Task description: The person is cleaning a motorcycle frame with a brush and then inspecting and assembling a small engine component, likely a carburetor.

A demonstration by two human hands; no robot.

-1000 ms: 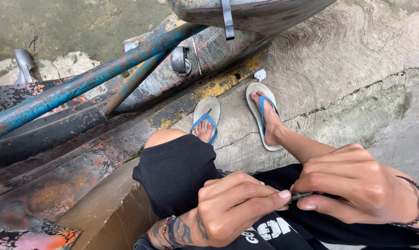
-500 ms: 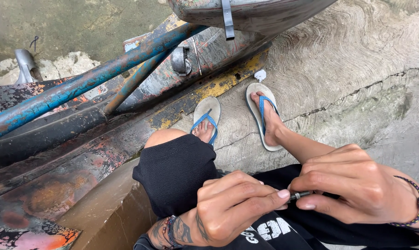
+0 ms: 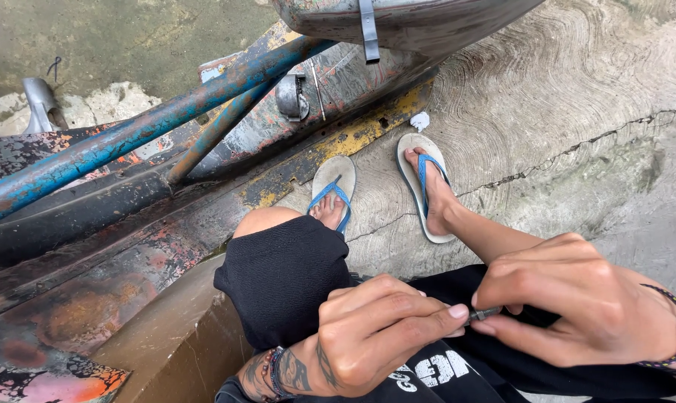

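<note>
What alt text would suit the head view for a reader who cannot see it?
Seen from above, a seated person's left hand and right hand meet over black shorts, pinching a small thin dark metal piece between their fingertips. Beyond are feet in blue-strapped flip-flops on cracked grey concrete, beside a rusty blue-painted metal frame.

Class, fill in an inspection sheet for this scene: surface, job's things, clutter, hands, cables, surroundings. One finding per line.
Surface: cracked, ridged concrete floor.
Job's things: small dark metal piece pinched between both hands; its kind is too hidden to tell.
Clutter: white scrap on the concrete near the sandals.
Hands: left hand and right hand meet fingertip to fingertip over the lap.
Cables: nothing seen.
Surroundings: rusty blue metal tubes, peeling painted metal panel, blue-strapped sandals.
</note>
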